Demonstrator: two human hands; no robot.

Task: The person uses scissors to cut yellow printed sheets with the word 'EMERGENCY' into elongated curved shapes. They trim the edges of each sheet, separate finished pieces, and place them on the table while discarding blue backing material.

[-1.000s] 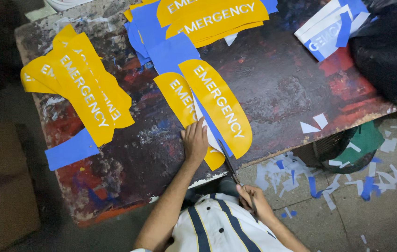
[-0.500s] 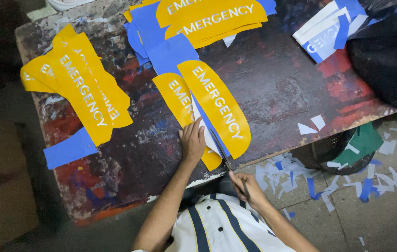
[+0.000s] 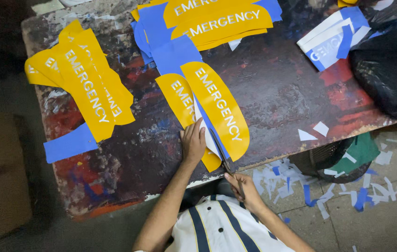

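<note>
My left hand (image 3: 193, 141) presses flat on a yellow curved sticker sheet (image 3: 179, 100) with white lettering and blue backing, near the front edge of the worn table (image 3: 273, 88). My right hand (image 3: 242, 185) is below the table edge, gripping the handles of scissors (image 3: 221, 151) whose blades reach up along the gap between that sheet and a second yellow curved sticker (image 3: 219, 109) to its right. Both stickers lie side by side, slanting toward me.
A stack of yellow stickers (image 3: 86, 88) lies at the left, with a blue strip (image 3: 70, 143) below it. More yellow and blue sheets (image 3: 217, 18) sit at the back. A black bag (image 3: 389, 65) is on the right. Paper scraps (image 3: 301, 186) litter the floor.
My right hand with the scissors has drawn back a little toward my body. My left hand has stayed pressed on the sticker.
</note>
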